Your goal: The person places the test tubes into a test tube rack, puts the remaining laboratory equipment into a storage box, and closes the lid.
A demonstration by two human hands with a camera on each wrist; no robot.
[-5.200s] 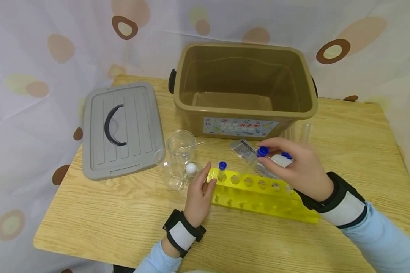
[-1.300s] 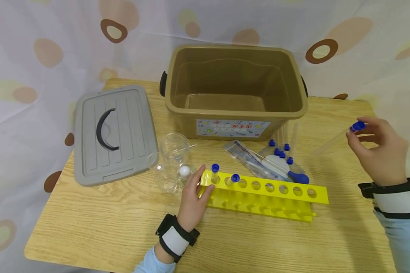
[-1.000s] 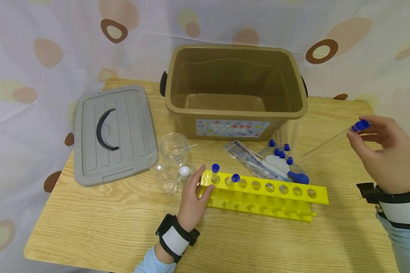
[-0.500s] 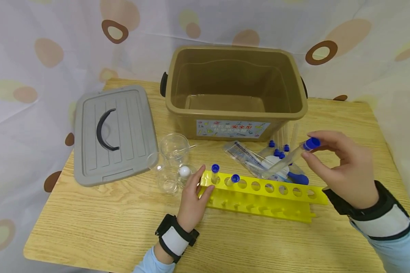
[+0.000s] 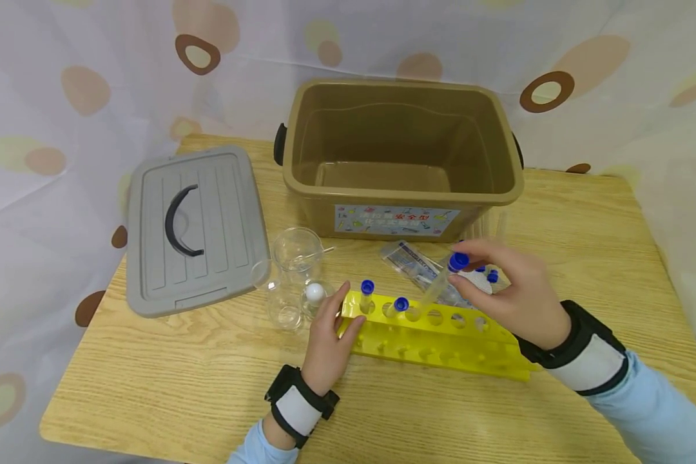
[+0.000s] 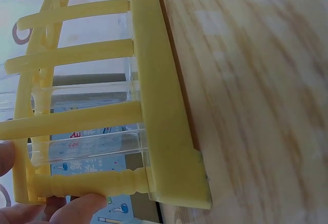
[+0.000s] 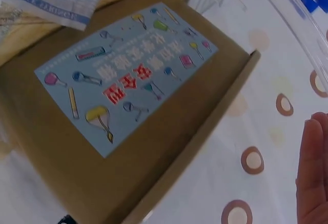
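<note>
In the head view my left hand (image 5: 328, 351) holds the left end of a yellow test tube rack (image 5: 441, 361). The left wrist view shows its fingertips (image 6: 84, 206) against the rack's end post. Two clear tubes with blue caps, one at the end hole (image 5: 367, 287) and its neighbour (image 5: 401, 304), stand in the rack. My right hand (image 5: 513, 293) pinches the blue cap of another test tube (image 5: 437, 287) between thumb and fingers. That tube slants down to the left, its lower end at about the third hole; whether it has entered is unclear.
Behind the rack stands an open brown bin (image 5: 403, 187), with a grey lid (image 5: 209, 238) to its left. Clear beakers (image 5: 297, 251) and a white ball (image 5: 315, 292) sit left of the rack. Plastic packets (image 5: 408, 258) and more blue-capped tubes (image 5: 492, 276) lie behind it.
The rack went from one seated tube to two. My right hand has since carried another tube from the far right, leftward to the rack's third hole. The left hand kept its hold.
</note>
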